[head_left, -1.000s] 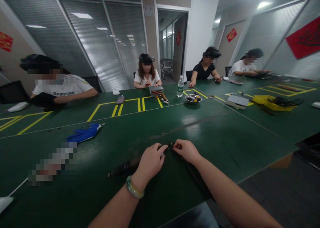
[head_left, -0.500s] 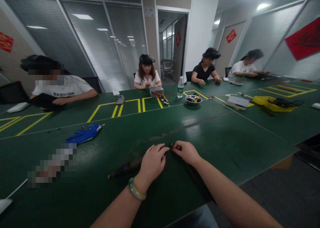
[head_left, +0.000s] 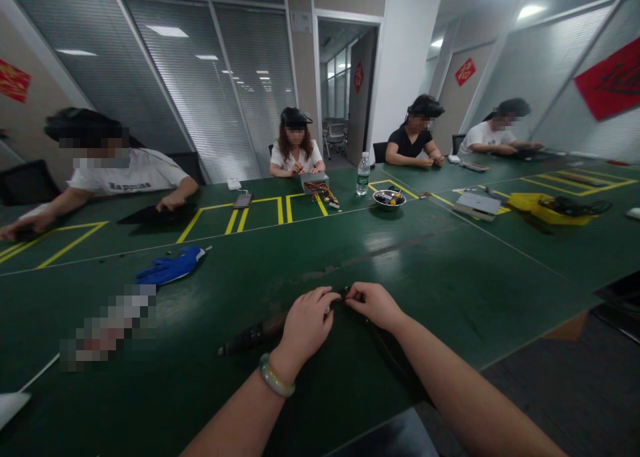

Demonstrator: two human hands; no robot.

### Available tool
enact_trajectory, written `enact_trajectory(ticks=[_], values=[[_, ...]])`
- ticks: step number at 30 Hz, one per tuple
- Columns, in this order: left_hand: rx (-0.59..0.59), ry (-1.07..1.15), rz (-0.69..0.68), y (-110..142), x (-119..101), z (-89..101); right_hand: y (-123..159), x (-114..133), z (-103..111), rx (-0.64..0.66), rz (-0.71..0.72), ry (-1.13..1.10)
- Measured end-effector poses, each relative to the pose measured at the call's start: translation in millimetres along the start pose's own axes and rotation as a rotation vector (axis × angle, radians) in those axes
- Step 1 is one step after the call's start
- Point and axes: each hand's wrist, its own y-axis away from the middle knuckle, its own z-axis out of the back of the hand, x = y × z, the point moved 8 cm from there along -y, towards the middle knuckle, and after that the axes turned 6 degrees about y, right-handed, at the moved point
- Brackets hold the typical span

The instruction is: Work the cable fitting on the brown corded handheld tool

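Observation:
My left hand [head_left: 305, 323] and my right hand [head_left: 373, 303] meet on the green table [head_left: 450, 270], fingertips pinched together on a small dark part between them. A long dark tool-like object [head_left: 250, 337] lies on the table under my left hand and runs out to the left. A dark cable or strap [head_left: 387, 350] trails from under my right hand toward the table's near edge. What the fingers grip is too small and dark to name. A green bangle sits on my left wrist.
A blue glove [head_left: 170, 268] lies left of centre. Farther back stand a water bottle [head_left: 363, 174], a metal bowl [head_left: 389, 198], a grey box with coloured wires [head_left: 315, 183], a yellow tray [head_left: 550, 210] and a grey flat device [head_left: 477, 205]. Several people sit along the far side.
My hands have barely moved, staying pinched together. The person at far left has stretched an arm out to the left along the table.

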Motion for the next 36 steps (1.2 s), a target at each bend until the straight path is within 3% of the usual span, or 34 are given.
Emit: enact_trajectory(ticks=[19,32,36], values=[[0.012,-0.012,0.012,-0.7,1.0,-2.4,1.2,-12.2,-7.5,-0.039,-0.218,-0.091],[0.0,-0.02,0.019,-1.2,0.7,-1.5,-3.7,-6.6,-9.6,-0.052,-0.248,0.034],[-0.01,-0.024,0.011,-0.5,-0.1,-0.2,-2.9,6.0,1.2,-0.178,-0.119,0.102]])
